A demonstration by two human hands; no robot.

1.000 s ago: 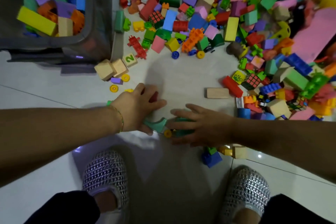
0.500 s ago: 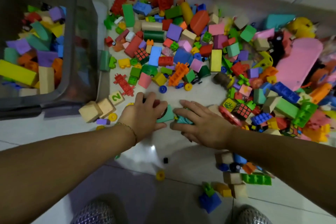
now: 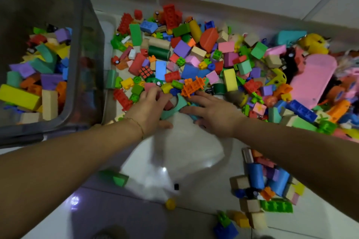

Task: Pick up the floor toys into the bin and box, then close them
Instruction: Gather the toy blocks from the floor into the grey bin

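**Flat hands rake blocks at the pile's near edge**

The left hand [image 3: 149, 107] and right hand [image 3: 214, 113] lie side by side at centre frame. Their fingers are spread and grip nothing, flanking a teal arch block [image 3: 174, 109], likely to gather a scoop. The toy pile [image 3: 194, 54] fills centre and right. The part-filled grey bin [image 3: 91, 54] stands open at upper left, close for short carries.

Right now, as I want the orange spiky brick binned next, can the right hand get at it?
Probably yes: the right hand lies flat with its fingertips right beside the orange brick, which sits uncovered with nothing between them.
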